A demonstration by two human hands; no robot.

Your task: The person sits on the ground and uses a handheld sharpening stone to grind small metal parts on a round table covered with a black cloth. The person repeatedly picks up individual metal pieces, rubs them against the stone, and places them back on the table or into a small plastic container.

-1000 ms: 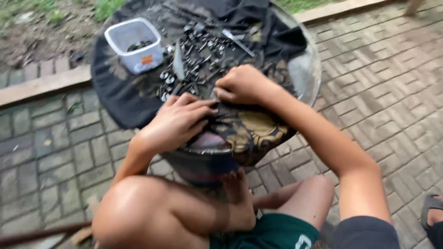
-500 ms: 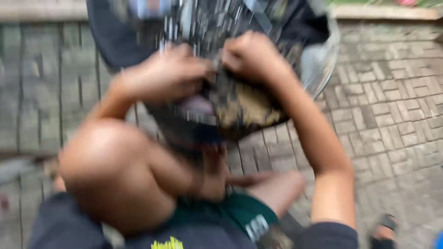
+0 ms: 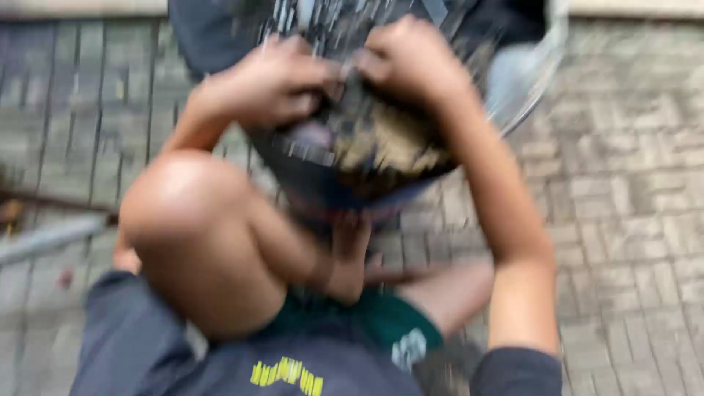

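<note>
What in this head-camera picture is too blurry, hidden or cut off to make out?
- Small dark parts on the round tray: motion blur smears them.
- Fingertips of left hand and right hand: curled into the patterned cloth, so any small thing pinched there is hidden.
- Tray's far side: cut off by the top edge.

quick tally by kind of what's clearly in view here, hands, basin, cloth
hands: 2, left hand and right hand, both on the cloth
dark cloth: 1
metal basin: 1
small dark parts on the cloth: too blurred to count
total: 4
</note>
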